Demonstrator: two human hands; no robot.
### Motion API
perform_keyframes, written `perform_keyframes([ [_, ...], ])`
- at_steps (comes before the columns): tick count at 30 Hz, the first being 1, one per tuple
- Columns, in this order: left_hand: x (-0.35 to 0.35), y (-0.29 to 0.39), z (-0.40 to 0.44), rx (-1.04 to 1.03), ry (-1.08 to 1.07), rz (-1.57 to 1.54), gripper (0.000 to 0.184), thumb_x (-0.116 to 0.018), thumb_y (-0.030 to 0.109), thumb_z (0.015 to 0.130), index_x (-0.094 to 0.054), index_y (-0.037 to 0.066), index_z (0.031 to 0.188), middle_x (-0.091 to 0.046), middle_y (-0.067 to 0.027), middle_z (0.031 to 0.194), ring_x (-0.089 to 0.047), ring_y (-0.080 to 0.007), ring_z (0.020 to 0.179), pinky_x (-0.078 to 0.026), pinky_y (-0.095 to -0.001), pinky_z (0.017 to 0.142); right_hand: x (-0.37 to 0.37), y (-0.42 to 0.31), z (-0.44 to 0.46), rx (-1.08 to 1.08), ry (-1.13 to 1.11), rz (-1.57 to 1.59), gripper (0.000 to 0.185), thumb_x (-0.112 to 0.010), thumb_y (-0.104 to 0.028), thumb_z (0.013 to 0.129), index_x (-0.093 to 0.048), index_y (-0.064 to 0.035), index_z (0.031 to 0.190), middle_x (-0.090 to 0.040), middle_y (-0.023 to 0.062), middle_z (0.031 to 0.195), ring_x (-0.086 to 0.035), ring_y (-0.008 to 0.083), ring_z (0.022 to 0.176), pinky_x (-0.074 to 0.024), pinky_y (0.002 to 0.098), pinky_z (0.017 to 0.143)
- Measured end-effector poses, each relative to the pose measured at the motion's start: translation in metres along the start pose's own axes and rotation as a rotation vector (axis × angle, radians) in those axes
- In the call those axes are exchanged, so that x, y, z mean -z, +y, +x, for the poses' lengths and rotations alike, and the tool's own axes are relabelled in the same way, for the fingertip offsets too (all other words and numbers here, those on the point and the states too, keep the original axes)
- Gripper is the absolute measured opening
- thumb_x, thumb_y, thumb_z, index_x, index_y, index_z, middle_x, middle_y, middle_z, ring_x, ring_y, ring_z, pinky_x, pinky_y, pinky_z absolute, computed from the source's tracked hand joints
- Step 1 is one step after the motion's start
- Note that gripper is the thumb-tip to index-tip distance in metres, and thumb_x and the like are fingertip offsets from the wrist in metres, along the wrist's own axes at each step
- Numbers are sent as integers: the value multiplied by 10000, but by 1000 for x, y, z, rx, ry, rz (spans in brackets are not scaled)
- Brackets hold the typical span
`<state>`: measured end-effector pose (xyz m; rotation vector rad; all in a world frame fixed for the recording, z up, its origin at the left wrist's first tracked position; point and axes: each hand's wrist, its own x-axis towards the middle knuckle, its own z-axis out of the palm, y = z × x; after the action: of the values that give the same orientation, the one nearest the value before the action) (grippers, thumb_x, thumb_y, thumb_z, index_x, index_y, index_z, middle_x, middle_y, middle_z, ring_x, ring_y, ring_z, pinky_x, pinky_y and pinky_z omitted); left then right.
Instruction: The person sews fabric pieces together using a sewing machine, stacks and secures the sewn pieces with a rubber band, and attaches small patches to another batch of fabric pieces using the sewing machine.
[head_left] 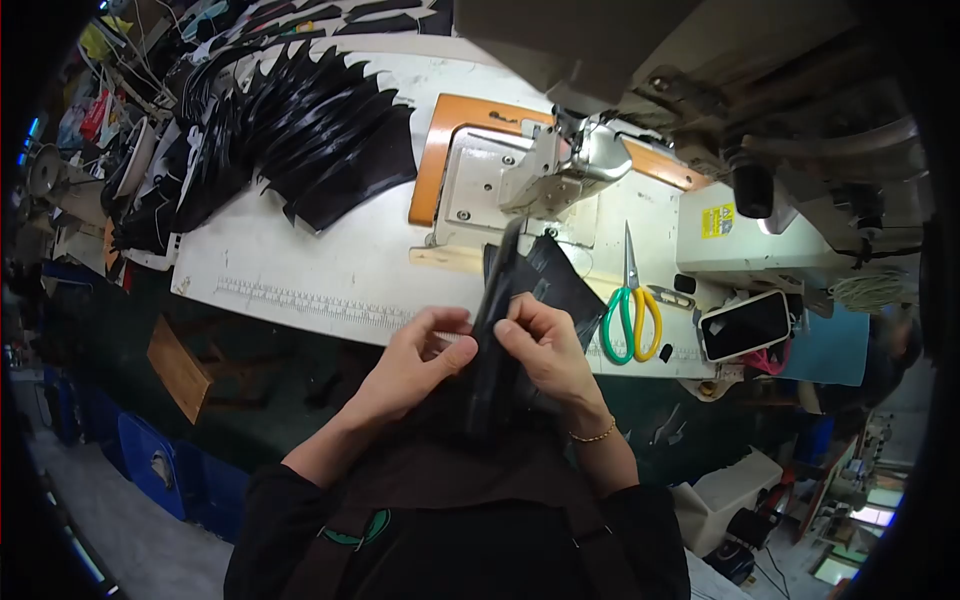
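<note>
Held in midair over the near edge of the desk [350,240], lengthwise toward the sewing machine [590,160]: a black strip [486,350], partly blurred, with its lower end dark against the apron [460,485]. Pinched between thumb and fingers of the right hand [545,350]; just beside, the left hand [415,365], loosely curled, thumb and fingertips parted, contact with the strip impossible to tell. Probable weak point: that single sure grip. Could twist out of line if pinched too lightly, or drop toward the lap without support from the left.

Just behind, on the desk: a second black piece [565,290], partly hidden; could be dragged or creased by a low sweep of the hands. To the right, scissors [637,315], points away, handles near the edge; could be knocked off by a careless swing of the right forearm. Beyond, a phone [745,327], open to the same nudge. Far left, a fanned pile of black pieces [330,150]; could slide apart from a bump.
</note>
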<state>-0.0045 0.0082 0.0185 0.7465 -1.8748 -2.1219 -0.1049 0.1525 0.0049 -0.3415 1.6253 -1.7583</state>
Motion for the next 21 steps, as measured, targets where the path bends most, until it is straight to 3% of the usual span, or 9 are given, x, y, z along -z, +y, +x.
perform_keyframes([
  [4,1,2,23,198,-108,-297,152,-595,168,894,-583,16,892,-546,-10,758,-459,-53,628,-368,-155,582,4,-22,26,700,-34,-666,102,-631,-39,811,-669,-52,905,-551,21,765,-415,116,625,-325,201,553],
  [9,-31,39,54,-50,17,-316,165,-598,181,888,-542,45,814,-510,10,722,-421,-33,618,-354,-156,560,4,-57,47,896,321,-766,184,-627,10,779,-661,-36,954,-570,37,789,-476,143,731,-400,223,658],
  [15,-62,70,102,-224,-70,-189,158,-576,157,892,-508,60,787,-468,21,699,-385,-35,595,-342,-166,538,6,-86,62,845,610,-545,163,-630,-7,797,-666,-40,953,-578,32,804,-484,142,744,-408,220,671],
  [21,-79,71,106,-368,-48,-127,135,-568,133,886,-492,65,798,-435,28,684,-357,-37,588,-320,-173,523,12,-76,62,648,744,-811,190,-618,-27,829,-623,-56,1016,-591,32,854,-491,129,705,-402,214,662],
])
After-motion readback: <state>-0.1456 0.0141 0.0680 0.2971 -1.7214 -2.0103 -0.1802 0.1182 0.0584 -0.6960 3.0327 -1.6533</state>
